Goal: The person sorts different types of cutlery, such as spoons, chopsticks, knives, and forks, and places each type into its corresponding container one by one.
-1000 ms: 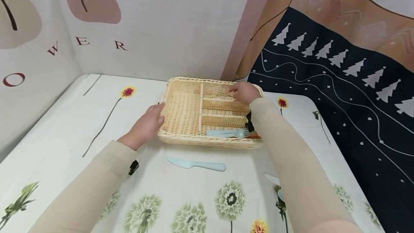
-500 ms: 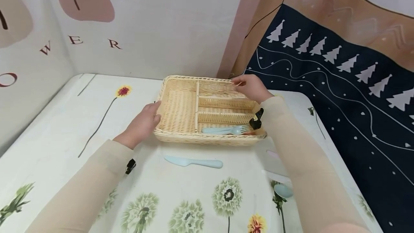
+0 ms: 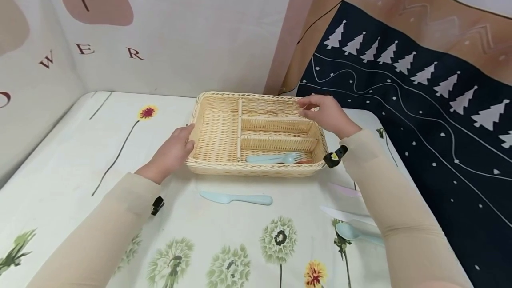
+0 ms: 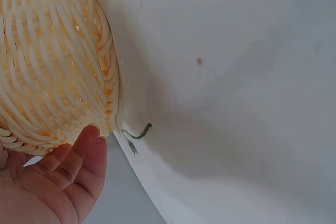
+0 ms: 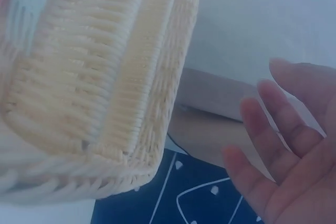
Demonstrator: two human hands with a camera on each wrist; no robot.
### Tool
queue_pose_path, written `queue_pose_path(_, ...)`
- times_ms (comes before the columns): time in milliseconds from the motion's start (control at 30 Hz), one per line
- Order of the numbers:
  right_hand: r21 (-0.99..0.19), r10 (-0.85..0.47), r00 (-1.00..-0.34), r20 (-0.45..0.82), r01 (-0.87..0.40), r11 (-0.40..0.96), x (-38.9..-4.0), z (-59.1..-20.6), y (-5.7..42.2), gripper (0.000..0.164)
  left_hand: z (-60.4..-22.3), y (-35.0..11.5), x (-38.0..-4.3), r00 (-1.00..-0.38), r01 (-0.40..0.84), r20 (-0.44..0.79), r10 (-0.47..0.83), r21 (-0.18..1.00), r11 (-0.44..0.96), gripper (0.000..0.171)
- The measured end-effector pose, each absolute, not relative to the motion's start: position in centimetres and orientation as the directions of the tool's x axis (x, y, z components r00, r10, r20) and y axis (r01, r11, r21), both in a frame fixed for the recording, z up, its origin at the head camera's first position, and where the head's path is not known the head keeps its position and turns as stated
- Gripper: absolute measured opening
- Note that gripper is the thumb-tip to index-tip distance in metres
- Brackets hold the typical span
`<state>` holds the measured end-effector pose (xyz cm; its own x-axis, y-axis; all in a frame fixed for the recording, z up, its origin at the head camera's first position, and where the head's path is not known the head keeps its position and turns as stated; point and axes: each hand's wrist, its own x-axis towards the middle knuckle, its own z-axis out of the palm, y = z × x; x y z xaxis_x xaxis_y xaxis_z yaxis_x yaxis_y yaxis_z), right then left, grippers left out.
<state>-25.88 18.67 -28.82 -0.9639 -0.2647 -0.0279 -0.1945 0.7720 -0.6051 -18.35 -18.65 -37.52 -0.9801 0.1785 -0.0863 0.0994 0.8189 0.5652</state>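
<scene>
A woven wicker cutlery tray (image 3: 218, 134) with divided compartments sits on the table. Light blue forks (image 3: 276, 158) lie in its front right compartment, beside something orange-brown that is partly seen. My left hand (image 3: 170, 152) rests against the tray's left end; in the left wrist view its fingertips (image 4: 92, 135) touch the outer wicker wall. My right hand (image 3: 330, 114) is over the back right corner, holding nothing. In the right wrist view its loosely spread fingers (image 5: 262, 145) stand apart from the tray's rim.
A light blue knife (image 3: 236, 198) lies in front of the tray. To the right, partly under the right forearm, lie a pink knife (image 3: 346, 190), a white knife (image 3: 346, 214) and a light blue spoon (image 3: 350, 231). Fabric backdrops (image 3: 192, 34) stand behind the table.
My right hand has come up out of the back right compartment and drawn off rightward from the tray. The left hand stays at the tray's left end. More cutlery shows beside the right sleeve.
</scene>
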Motion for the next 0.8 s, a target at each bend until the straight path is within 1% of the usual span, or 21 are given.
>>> queue_pose_path(333, -0.581, -0.29, -0.957, 0.029, -0.252, 0.774, -22.5, -29.0, 21.1, 0.032, -37.3, -18.5, -18.3, -0.978, 0.105, -0.087, 0.188, 0.574, 0.812, 0.057)
queue_pose_path(600, -0.575, -0.283, -0.959, 0.007, -0.236, 0.783, -20.3, -29.8, 23.1, 0.031, -37.3, -18.5, -18.4, -0.978, 0.116, -0.076, 0.192, 0.569, 0.814, 0.056)
queue_pose_path(800, -0.601, -0.266, -0.964, -0.009, -0.207, 0.772, -18.7, -31.4, 24.6, 0.03, -37.3, -18.6, -18.3, -0.977, 0.121, -0.074, 0.198, 0.57, 0.813, 0.056)
